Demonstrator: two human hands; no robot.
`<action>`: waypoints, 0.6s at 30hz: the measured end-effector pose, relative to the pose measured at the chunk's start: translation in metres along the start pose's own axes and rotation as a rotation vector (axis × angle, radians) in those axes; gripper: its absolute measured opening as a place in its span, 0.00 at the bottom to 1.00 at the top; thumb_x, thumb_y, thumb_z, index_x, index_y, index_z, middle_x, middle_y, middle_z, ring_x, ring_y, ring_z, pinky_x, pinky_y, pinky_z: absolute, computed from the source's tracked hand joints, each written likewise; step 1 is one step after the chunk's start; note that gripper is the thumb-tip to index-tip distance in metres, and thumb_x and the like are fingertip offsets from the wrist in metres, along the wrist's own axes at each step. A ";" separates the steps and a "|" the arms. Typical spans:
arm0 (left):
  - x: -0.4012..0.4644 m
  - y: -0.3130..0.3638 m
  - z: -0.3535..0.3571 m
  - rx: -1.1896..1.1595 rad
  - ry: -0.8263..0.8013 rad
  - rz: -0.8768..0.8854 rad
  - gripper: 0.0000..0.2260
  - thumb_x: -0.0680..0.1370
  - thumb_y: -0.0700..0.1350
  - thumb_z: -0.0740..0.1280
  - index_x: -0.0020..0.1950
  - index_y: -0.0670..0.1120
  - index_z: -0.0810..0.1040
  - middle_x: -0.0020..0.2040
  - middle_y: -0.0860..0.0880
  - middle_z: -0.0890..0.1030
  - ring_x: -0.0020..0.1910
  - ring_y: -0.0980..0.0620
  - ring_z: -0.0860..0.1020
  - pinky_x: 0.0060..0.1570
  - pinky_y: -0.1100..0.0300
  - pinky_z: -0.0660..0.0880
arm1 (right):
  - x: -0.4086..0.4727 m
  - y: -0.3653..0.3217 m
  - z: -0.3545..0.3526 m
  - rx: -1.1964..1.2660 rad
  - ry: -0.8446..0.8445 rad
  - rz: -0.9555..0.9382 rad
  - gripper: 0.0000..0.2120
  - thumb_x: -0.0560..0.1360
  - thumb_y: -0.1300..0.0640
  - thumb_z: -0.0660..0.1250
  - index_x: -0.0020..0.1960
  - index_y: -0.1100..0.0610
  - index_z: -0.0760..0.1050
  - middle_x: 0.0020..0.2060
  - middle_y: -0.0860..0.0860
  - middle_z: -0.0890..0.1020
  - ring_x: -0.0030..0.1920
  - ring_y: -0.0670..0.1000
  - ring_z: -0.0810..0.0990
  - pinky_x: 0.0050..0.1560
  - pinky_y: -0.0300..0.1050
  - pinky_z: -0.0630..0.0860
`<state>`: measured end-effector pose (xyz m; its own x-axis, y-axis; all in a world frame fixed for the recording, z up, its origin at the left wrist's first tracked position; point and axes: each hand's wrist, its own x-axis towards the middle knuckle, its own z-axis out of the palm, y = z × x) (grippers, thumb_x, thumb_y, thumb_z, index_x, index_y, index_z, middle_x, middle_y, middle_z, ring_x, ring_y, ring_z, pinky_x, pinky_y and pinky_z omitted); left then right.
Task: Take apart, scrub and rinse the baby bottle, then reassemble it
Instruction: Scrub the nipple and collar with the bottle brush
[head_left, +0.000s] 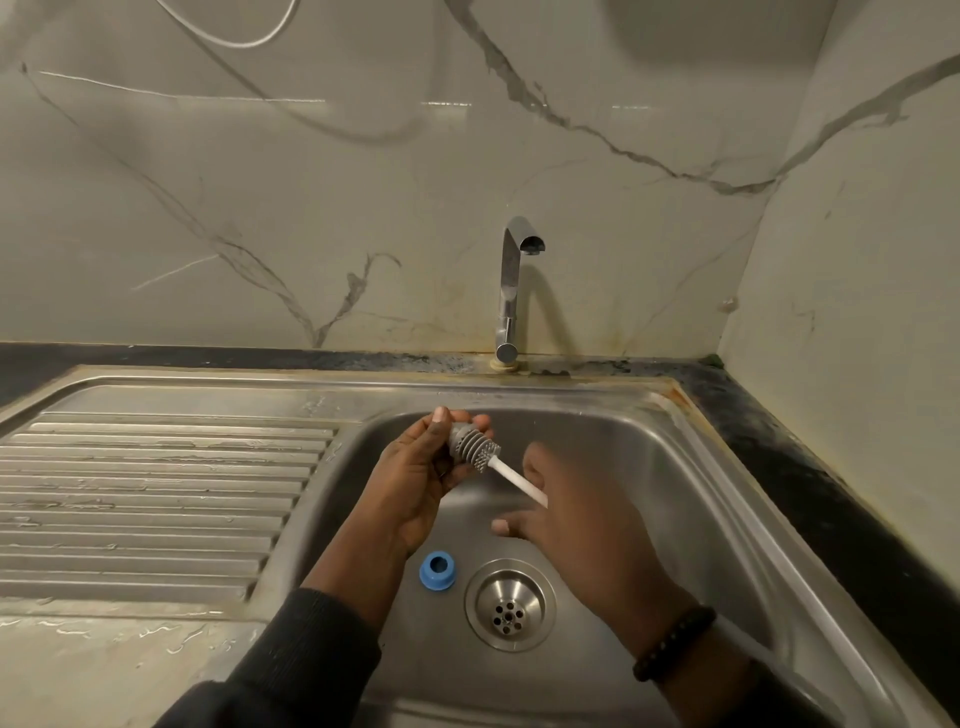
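Observation:
My left hand (415, 478) is raised over the sink basin (675, 467), its thumb and fingers curled round the grey ribbed head of a bottle brush (470, 447). The brush's white handle (519, 480) slants down to the right and ends under my right hand (576, 514). That hand is seen from the back and is blurred, with its thumb stretched out to the left. A blue screw ring (435, 570) from the bottle lies on the basin floor, just left of the drain (510, 605). No bottle body or teat is in view.
A chrome tap (511, 291) stands behind the basin with no water running. A ribbed steel drainboard (156, 499) lies to the left, with a wet counter edge in front of it. Marble-patterned walls close the back and right, and a dark counter strip (810, 467) runs along the right.

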<state>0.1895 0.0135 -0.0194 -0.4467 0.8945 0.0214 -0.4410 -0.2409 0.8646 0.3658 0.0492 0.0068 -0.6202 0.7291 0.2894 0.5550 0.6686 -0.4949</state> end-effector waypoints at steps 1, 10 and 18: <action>0.000 -0.001 -0.001 0.030 0.014 -0.013 0.11 0.82 0.47 0.60 0.53 0.43 0.79 0.56 0.41 0.84 0.56 0.46 0.82 0.55 0.52 0.79 | -0.001 0.000 0.003 -0.139 0.064 -0.034 0.18 0.73 0.46 0.72 0.43 0.49 0.62 0.32 0.46 0.70 0.29 0.45 0.66 0.27 0.38 0.57; 0.001 0.000 0.001 -0.064 -0.021 -0.022 0.12 0.83 0.46 0.59 0.54 0.42 0.80 0.56 0.43 0.84 0.55 0.47 0.83 0.60 0.51 0.76 | 0.006 -0.002 0.004 -0.481 0.349 -0.188 0.11 0.68 0.52 0.76 0.34 0.52 0.74 0.26 0.48 0.73 0.22 0.50 0.72 0.23 0.41 0.54; 0.000 0.007 -0.002 -0.065 -0.078 0.046 0.11 0.79 0.47 0.60 0.49 0.43 0.79 0.56 0.43 0.84 0.60 0.48 0.81 0.62 0.51 0.75 | 0.011 0.011 0.000 0.292 -0.076 0.028 0.18 0.80 0.46 0.61 0.39 0.54 0.80 0.23 0.47 0.73 0.24 0.44 0.68 0.30 0.46 0.68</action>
<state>0.1850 0.0107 -0.0139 -0.4071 0.9077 0.1015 -0.4718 -0.3042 0.8276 0.3649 0.0649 0.0046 -0.6528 0.7263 0.2150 0.3967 0.5697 -0.7198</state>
